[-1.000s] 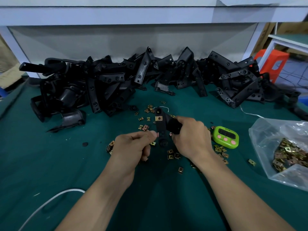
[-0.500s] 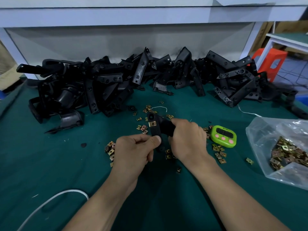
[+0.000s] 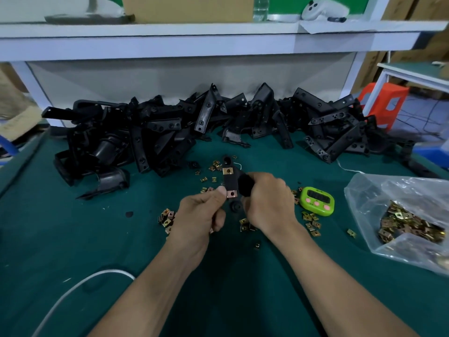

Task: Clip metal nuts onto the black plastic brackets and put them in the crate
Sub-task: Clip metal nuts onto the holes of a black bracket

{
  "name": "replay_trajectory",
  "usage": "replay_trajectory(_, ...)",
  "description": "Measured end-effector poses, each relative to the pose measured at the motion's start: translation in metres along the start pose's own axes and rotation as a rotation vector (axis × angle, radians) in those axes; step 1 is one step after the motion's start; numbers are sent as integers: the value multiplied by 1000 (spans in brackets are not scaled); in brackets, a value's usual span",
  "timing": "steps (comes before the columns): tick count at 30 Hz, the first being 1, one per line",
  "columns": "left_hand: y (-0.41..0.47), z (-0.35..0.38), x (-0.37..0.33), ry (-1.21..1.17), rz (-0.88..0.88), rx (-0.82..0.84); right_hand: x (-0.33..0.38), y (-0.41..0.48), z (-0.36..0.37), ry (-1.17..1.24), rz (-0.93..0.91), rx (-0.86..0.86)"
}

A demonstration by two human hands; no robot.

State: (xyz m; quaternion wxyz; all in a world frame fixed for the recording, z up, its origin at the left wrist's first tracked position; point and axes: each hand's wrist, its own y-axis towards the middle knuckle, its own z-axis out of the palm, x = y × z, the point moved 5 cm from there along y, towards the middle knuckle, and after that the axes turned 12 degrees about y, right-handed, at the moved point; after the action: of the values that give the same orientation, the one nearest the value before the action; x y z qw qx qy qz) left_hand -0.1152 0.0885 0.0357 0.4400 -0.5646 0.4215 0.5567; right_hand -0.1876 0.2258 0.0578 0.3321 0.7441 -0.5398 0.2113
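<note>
My right hand (image 3: 266, 201) grips a black plastic bracket (image 3: 230, 181) above the green table. One brass metal nut (image 3: 228, 170) sits clipped near the bracket's top. My left hand (image 3: 201, 215) pinches a second metal nut (image 3: 231, 193) against the bracket's lower part with the thumb. Loose metal nuts (image 3: 166, 218) lie scattered on the mat around both hands. No crate is in view.
A long pile of black brackets (image 3: 170, 132) fills the back of the table. A clear bag of nuts (image 3: 408, 222) lies at the right, a green timer (image 3: 317, 201) beside my right hand. A white cable (image 3: 80, 288) curls at the front left.
The camera tilted up, showing the shelf above. My left thumb has slid the second nut onto the bracket's lower part, where it now shows; the bracket stayed in my right hand.
</note>
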Motion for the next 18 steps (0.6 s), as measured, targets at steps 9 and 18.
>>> replay_trajectory(9, -15, 35, -31, 207, 275, 8, -6, -24, -35, -7, 146, 33)
replay_trajectory(18, -20, 135, -88, 373, 340, 210, -47, -54, -161, -97, 273, -141)
